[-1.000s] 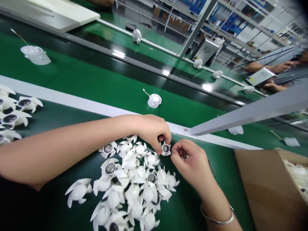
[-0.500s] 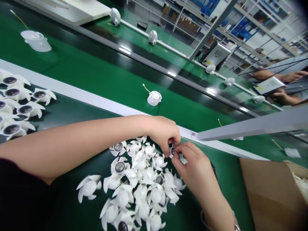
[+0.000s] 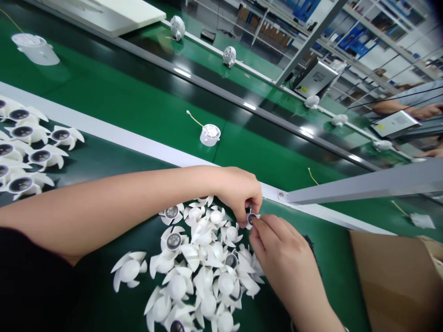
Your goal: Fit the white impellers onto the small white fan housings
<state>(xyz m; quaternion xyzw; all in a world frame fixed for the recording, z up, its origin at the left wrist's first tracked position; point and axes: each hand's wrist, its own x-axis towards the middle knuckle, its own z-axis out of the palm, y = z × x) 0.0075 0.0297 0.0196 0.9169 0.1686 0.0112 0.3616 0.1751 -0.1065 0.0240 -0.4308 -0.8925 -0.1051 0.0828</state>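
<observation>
My left hand (image 3: 242,191) is closed in a pinch on a small white fan impeller (image 3: 249,225), holding it by the edge with its dark hub side facing up. My right hand (image 3: 285,249) comes in from the lower right, its thumb and fingertips pressed together at the hub; anything between them is hidden. Just below and left of both hands lies a loose pile of white fan impellers (image 3: 204,276), most with the smooth cap up and some showing dark hubs. One separate impeller (image 3: 129,271) lies left of the pile.
Rows of impellers (image 3: 41,157), hubs up, stand at the left. Beyond a white rail (image 3: 138,141), a round white fan housing (image 3: 210,136) with a yellow lead sits on the green belt. A slanted metal post (image 3: 363,182) and a cardboard box (image 3: 391,276) are at the right.
My right fingertips have moved further over the impeller's hub. The fan housings on the belt have shifted left. My left hand keeps its hold, and the view has shifted slightly.
</observation>
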